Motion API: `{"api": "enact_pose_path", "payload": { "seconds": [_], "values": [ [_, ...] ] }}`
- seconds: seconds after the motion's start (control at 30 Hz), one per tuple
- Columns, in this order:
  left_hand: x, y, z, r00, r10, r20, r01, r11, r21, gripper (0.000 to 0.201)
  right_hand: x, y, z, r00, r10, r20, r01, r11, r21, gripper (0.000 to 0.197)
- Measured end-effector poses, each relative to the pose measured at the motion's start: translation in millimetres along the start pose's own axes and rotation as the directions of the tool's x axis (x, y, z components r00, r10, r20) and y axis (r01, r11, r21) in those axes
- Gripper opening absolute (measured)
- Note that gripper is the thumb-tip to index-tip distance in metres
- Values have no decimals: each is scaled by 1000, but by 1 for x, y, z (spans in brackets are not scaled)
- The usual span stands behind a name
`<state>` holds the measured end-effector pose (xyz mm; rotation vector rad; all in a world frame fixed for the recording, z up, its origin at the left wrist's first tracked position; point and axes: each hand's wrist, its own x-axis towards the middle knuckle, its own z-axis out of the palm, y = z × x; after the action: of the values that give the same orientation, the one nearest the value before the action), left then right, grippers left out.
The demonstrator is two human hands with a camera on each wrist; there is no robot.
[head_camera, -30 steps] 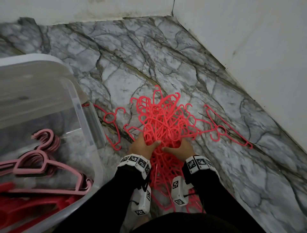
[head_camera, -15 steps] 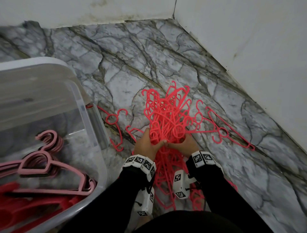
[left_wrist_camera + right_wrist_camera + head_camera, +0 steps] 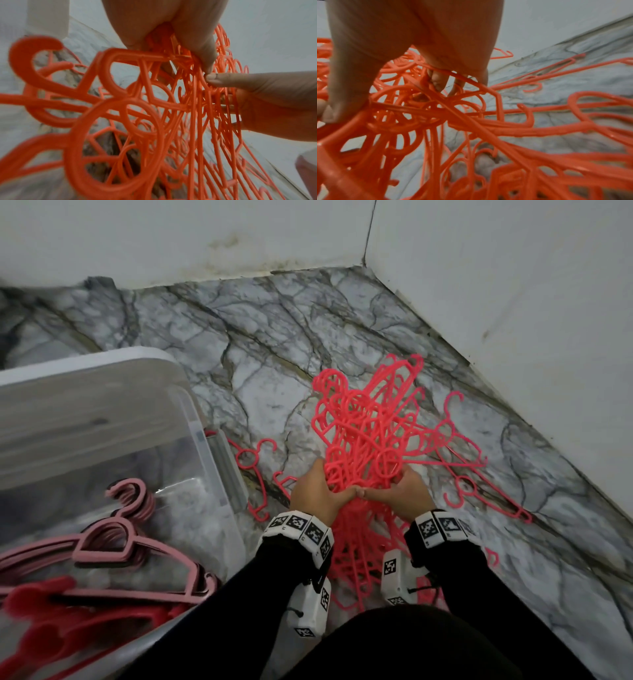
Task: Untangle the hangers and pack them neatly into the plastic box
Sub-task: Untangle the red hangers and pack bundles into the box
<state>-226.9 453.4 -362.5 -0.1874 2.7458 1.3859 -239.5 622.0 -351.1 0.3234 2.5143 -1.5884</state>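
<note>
A tangled bundle of thin coral-red hangers stands raised off the marble floor, hooks fanning upward. My left hand grips the bundle's left side and my right hand grips its right side, thumbs almost touching. In the left wrist view my left hand curls round the hanger bundle. The right wrist view has my right hand with fingers hooked through the hanger bundle. The clear plastic box sits at the left, holding stacked pink hangers and red hangers.
Loose coral hangers lie on the floor: one beside the box, another to the right of the bundle. White walls meet in a corner behind. Bare marble floor stretches beyond the pile.
Both hands have gathered the tangled hangers and lifted them; the bundle now stands taller and narrower, with a few hangers left lying on the floor.
</note>
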Motion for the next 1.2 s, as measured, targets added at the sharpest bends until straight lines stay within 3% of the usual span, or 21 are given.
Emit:
{"api": "enact_pose_path", "payload": {
  "seconds": [0.23,0.4,0.5,0.53,0.63,0.7,0.87,1.03,1.2],
  "values": [
    [4,50,-45,992,124,-39,-127,989,-75,60,-9,-58,-23,993,-112,-44,114,993,33,68],
    [2,85,-92,961,241,-138,-258,957,-130,52,-28,-126,-40,948,-294,-121,281,953,-117,52],
    [1,105,-125,941,286,-179,-314,938,-149,54,-37,-171,-45,930,-347,-123,319,926,-203,89],
    [1,112,-136,935,300,-190,-332,928,-167,56,-40,-185,-46,920,-373,-121,339,912,-231,92],
    [1,132,-175,909,353,-221,-393,903,-174,59,-55,-228,-50,868,-468,-168,403,860,-313,73],
    [-3,143,-203,894,379,-237,-422,891,-165,59,-67,-257,-48,841,-514,-169,435,828,-354,74],
    [-27,154,-274,845,423,-327,-476,874,-100,63,-95,-315,-26,798,-589,-129,510,774,-375,85],
    [-63,143,-332,819,419,-393,-481,874,-69,42,-121,-353,13,792,-603,-99,523,752,-400,90],
    [-98,108,-380,833,390,-392,-452,889,-77,28,-141,-369,71,795,-606,-34,552,745,-375,97]
  ]
}}
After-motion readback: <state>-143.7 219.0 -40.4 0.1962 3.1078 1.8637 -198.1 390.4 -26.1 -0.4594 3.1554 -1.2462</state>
